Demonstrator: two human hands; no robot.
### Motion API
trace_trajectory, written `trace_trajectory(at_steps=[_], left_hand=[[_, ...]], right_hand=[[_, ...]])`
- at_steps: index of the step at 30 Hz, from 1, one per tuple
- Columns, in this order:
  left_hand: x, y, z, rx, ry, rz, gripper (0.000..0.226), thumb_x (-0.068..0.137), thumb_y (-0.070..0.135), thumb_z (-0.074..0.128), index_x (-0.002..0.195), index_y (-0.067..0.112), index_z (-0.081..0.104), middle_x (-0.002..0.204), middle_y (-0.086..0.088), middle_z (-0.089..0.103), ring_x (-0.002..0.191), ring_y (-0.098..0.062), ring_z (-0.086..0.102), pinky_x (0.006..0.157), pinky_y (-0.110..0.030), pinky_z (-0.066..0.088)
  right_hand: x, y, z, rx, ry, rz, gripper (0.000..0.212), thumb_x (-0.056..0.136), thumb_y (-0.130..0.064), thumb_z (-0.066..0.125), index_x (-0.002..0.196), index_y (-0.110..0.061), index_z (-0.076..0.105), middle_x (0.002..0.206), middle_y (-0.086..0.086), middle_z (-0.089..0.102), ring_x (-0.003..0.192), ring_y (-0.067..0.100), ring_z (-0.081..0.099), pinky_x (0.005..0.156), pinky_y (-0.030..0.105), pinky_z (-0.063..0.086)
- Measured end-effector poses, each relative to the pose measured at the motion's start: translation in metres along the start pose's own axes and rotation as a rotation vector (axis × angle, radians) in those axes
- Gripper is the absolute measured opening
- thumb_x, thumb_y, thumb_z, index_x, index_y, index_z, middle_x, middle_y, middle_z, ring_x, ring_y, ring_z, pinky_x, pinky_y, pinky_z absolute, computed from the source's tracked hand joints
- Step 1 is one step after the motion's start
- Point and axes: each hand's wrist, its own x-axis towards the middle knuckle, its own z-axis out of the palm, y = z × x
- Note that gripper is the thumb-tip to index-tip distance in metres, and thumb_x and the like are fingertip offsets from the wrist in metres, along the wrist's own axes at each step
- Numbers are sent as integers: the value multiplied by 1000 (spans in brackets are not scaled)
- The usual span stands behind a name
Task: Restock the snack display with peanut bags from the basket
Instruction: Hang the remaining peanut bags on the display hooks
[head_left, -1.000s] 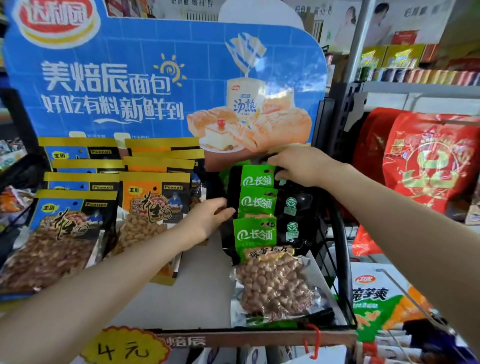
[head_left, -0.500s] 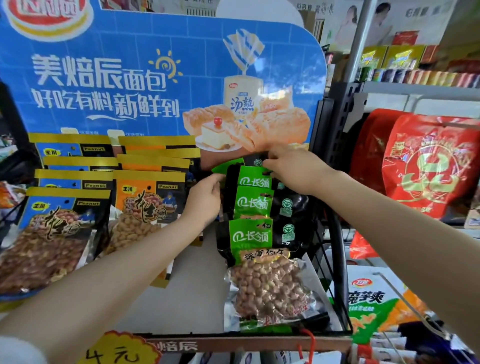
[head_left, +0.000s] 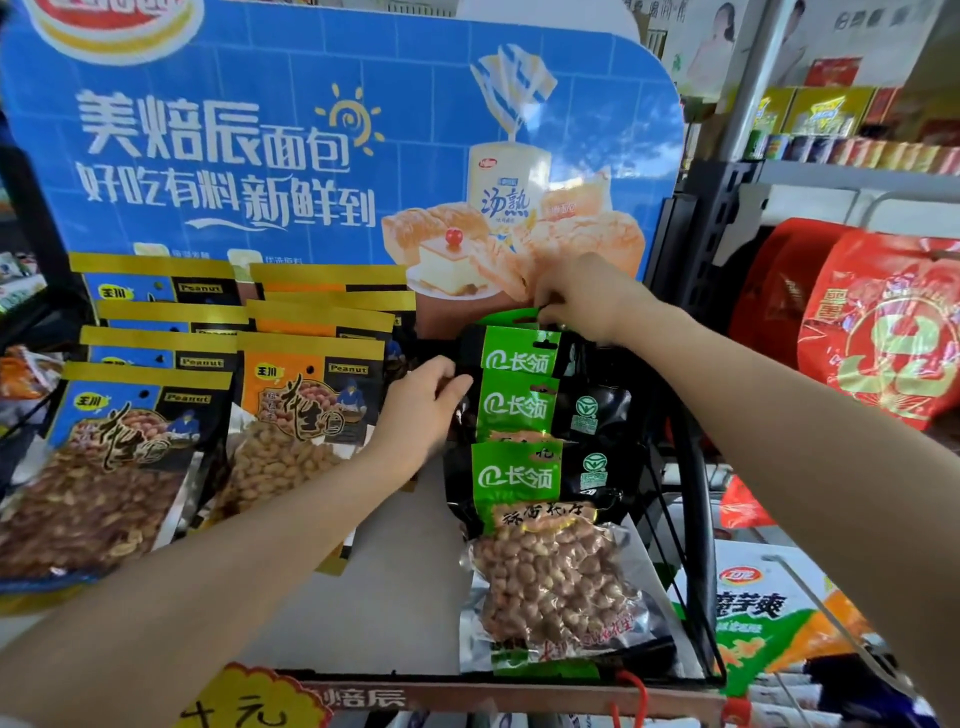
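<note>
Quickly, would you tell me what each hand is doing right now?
Left hand: closed on the green peanut bags' left edge.
Right hand: pinching the rearmost green bag's top.

Both bare forearms reach forward toward 12 o'clock and converge near the centre of the view. The left hand (head_left: 423, 402), entering from 7 o'clock, is held palm-down with the thumb extended toward 3 o'clock and the fingers curled under, out of sight. The right hand (head_left: 582, 296), entering from 4 o'clock, sits higher, wrist bent downward, its fingers (head_left: 545, 306) drawn together in a pinch pointing toward 8 o'clock.
</note>
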Motion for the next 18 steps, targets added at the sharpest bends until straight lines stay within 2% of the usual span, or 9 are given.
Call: trace_trajectory(at_steps=[3,6,9,10,11,13,14,16,18], left_hand=[[3,1,-2,-6,-24,-59,12,94,22,49,88,11,49,77,-5,53,76,-20,47,58,-27,26],[0,2,4,-50,-77,-128,19,96,23,45,103,7,53,87,-6,55,84,-21,49,62,-26,27],[-12,3,15,-323,-216,-276,30,97,20,42,124,6,45,112,-11,56,95,-12,57,62,-21,43],[-16,0,19,-395,-257,-323,25,97,18,41,120,11,46,112,-7,55,85,-1,59,61,-15,46],[-18,-2,21,-438,-298,-342,10,97,16,40,104,17,48,106,-2,52,72,8,59,57,-9,45],[-16,0,22,-551,-352,-379,24,97,14,39,76,25,40,102,2,43,67,10,54,59,-7,41],[-16,0,20,-562,-345,-385,27,98,13,39,73,24,39,100,3,45,69,8,54,61,-9,41],[-16,-4,19,-582,-333,-402,14,98,14,40,87,15,50,93,2,54,74,5,60,65,-13,44],[-15,-3,18,-545,-335,-436,27,98,18,41,119,3,49,111,-7,57,98,-19,61,75,-27,46]], right_hand=[[-8,13,7,74,95,117,14,83,-18,65,92,-9,71,106,10,68,99,30,59,83,38,51],[-13,21,11,-12,13,139,16,85,-20,63,94,-8,69,105,13,67,97,33,59,78,34,46],[-18,32,15,-4,-47,166,18,86,-23,61,100,-11,66,107,13,65,97,33,58,80,36,47],[-20,35,16,38,-27,187,16,86,-24,61,98,-14,67,106,11,66,97,32,58,83,39,50],[-21,35,17,85,13,203,14,86,-24,61,95,-15,68,105,9,66,97,31,58,84,40,51],[-22,30,17,185,126,210,14,87,-21,58,92,-14,69,104,9,68,97,30,60,85,41,51],[-21,27,17,237,174,202,16,88,-19,57,94,-11,70,105,10,68,96,30,61,85,41,51],[-20,20,17,312,178,172,18,90,-15,56,96,-5,70,107,12,68,86,29,60,82,38,50],[-20,18,18,291,127,138,19,91,-14,54,96,-4,69,104,13,68,82,27,58,77,35,46]])
